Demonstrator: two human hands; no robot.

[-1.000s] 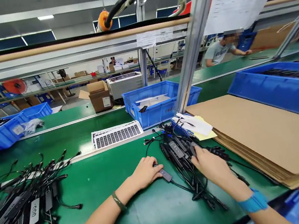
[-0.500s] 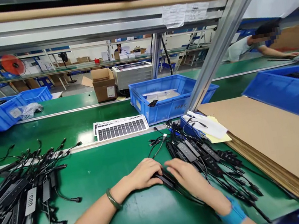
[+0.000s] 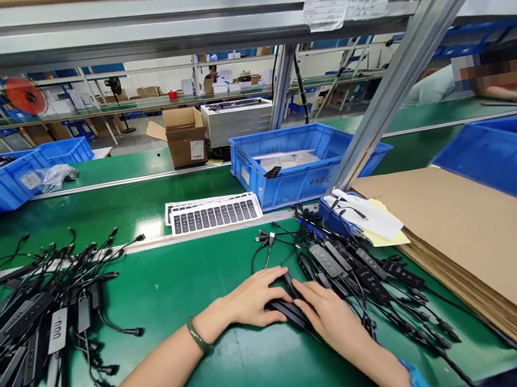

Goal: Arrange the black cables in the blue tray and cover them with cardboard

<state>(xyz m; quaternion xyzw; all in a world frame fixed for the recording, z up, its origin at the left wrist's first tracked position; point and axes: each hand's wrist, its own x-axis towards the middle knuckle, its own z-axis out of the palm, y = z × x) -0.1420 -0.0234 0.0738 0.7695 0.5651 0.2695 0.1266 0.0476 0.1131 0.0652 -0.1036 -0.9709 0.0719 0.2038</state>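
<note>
Slim black corded boxes lie on the green bench between my hands. My left hand is closed around their upper end, thumb below and fingers above. My right hand presses its bent fingers on a narrow black piece at their right side; its thumb is mostly hidden. Thin cables with plugs stick out beyond my fingertips. Just right of my hands is a heap of black and grey corded controllers. A larger heap of similar corded controllers lies at the left.
White sheets with rows of black labels lie ahead, beside a blue crate. Stacked cardboard covers the right side. A metal post slants across the right. A co-worker leans at the far right bench.
The view has shifted slightly. My right hand has come down onto the black pieces, its fingers now near my left hand's fingertips. My left hand keeps its hold.
</note>
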